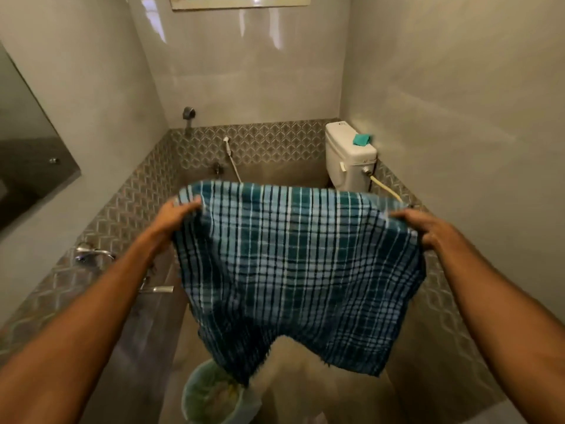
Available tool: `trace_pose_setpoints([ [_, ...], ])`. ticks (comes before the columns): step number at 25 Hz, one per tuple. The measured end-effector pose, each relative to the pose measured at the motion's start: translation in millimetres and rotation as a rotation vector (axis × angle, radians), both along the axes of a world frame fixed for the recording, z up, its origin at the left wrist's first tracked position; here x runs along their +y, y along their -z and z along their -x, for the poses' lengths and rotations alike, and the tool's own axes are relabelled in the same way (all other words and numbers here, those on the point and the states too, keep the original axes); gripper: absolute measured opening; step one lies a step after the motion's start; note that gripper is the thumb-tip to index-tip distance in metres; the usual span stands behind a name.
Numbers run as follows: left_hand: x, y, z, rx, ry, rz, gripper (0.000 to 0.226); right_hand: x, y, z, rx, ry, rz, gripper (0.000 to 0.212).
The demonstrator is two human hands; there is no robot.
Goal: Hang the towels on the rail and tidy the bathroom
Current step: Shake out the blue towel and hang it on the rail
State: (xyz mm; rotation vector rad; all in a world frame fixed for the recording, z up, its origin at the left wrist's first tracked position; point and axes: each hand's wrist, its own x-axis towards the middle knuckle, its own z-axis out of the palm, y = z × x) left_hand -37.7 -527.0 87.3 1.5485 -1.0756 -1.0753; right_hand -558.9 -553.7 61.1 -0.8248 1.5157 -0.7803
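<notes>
**Checked towel held spread in mid-air**

The left hand point(180, 214) and right hand point(423, 229) each pinch an upper corner of the blue checked towel point(293, 270), stretching it flat above the floor point(305, 377). A green bucket point(211, 396) stands below its lower edge; the toilet cistern point(348, 157) stands behind.

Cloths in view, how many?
2: checked towel gripped between the left hand and right hand; small teal cloth on the toilet cistern. More could be hidden behind the towel.
</notes>
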Motion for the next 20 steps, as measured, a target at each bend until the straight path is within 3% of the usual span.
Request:
trace_pose_setpoints([
  [3,5,45,3,-0.129,-0.252,-0.081,0.041,11,23,-11,0.081,-0.056,-0.172,0.035],
  [7,-15,7,-29,0.021,-0.197,0.018,0.021,-12,-12,12,-0.056,0.060,-0.034,0.020],
  [9,-9,5,-36,0.113,-0.159,0.051,0.026,-11,-6,18,-0.052,0.100,-0.012,0.020],
  [11,7,20,-33,-0.114,-0.057,-0.054,0.039,-2,16,17,0.048,0.070,-0.099,0.030],
  [13,18,31,-29,-0.391,-0.035,-0.115,0.035,5,25,10,0.088,0.103,-0.115,0.026],
  [14,22,33,-30,-0.410,-0.072,-0.107,0.028,4,25,9,0.122,0.116,-0.097,0.024],
  [16,27,22,-34,-0.332,-0.157,-0.067,0.011,0,15,12,0.230,0.109,-0.059,0.022],
  [20,34,9,-47,-0.226,-0.245,-0.025,0.014,-1,7,29,0.399,0.037,-0.097,0.020],
])
